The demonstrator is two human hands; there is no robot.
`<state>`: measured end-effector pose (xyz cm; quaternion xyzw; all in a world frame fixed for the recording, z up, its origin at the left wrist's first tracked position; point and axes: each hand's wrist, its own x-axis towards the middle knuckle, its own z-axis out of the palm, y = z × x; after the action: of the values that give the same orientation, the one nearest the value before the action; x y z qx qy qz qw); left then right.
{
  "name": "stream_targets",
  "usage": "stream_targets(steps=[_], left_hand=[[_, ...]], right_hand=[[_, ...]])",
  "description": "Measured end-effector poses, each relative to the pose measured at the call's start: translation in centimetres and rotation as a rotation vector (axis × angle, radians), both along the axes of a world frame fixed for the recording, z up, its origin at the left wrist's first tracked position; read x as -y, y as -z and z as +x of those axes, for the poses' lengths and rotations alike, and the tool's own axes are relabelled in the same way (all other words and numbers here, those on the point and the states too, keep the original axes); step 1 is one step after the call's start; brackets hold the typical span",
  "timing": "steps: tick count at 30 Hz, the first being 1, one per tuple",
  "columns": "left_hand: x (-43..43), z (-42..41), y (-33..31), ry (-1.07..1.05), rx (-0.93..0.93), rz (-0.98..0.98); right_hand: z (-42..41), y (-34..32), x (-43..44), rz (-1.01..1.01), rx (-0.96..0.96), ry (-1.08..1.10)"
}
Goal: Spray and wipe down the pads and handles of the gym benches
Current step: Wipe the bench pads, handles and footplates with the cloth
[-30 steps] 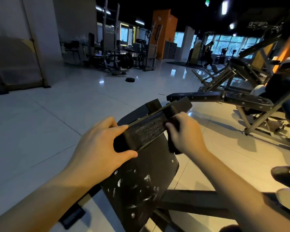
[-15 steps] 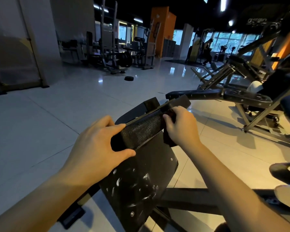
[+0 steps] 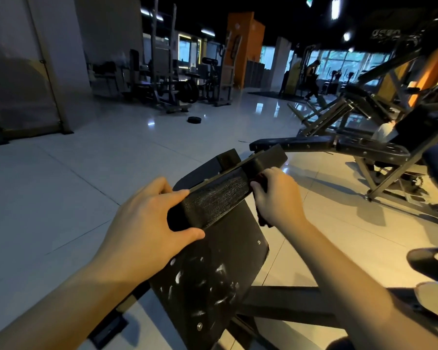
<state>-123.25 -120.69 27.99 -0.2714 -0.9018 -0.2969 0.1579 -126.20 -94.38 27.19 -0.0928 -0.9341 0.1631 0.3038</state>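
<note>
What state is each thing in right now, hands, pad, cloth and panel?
left hand: grips the pad at its near end
right hand: holds the cloth against the pad
pad: tilted, streaked mid-length
cloth: bunched in the right hand
panel: smeared with white marks
weight plate: flat on floor

- The near end of the pad [image 3: 213, 198] is gripped by the left hand [image 3: 147, 221], with the fingers over it and the thumb under it.
- A cloth [image 3: 263, 219] is held on the pad under the right hand [image 3: 278, 198], further along from the left fingers.
- A panel [image 3: 213, 279] is set below both hands' fingers.
- A bench [image 3: 314, 144] is placed beyond the right fingertips.
- A weight plate [image 3: 194, 119] is laid on the floor [image 3: 61, 185], well beyond the left fingers.
</note>
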Motion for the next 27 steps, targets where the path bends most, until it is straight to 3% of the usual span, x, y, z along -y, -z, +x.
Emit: stream_targets(steps=[5, 8, 11, 13, 16, 18, 20, 25, 27], left_hand=[[-0.3, -0.2, -0.3, -0.008, 0.000, -0.007], [-0.2, -0.2, -0.1, -0.016, -0.003, 0.009], [-0.2, -0.1, 0.2, -0.021, -0.004, 0.016], [-0.2, 0.0, 0.2, -0.023, 0.001, 0.016], [-0.2, -0.1, 0.2, -0.008, -0.002, 0.028], [-0.2, -0.2, 0.2, 0.017, -0.008, 0.040], [-0.2, -0.3, 0.3, 0.017, -0.006, 0.050], [-0.1, -0.3, 0.7, -0.016, -0.028, 0.034], [-0.1, -0.3, 0.6, -0.004, -0.020, 0.035]], right_hand=[[5.1, 0.8, 5.8, 0.037, -0.160, -0.474], [4.2, 1.0, 4.7, 0.132, -0.161, -0.446], [1.1, 0.2, 0.5, 0.047, -0.096, -0.163], [0.8, -0.1, -0.2, -0.012, -0.060, -0.106], [3.8, -0.4, 3.9, -0.023, -0.095, -0.432], [5.9, -0.1, 6.6, 0.096, -0.088, -0.577], [5.3, -0.1, 6.4, 0.152, -0.100, -0.537], [0.6, -0.4, 1.1, -0.018, -0.076, -0.105], [0.9, -0.5, 2.5, -0.065, -0.058, -0.054]])
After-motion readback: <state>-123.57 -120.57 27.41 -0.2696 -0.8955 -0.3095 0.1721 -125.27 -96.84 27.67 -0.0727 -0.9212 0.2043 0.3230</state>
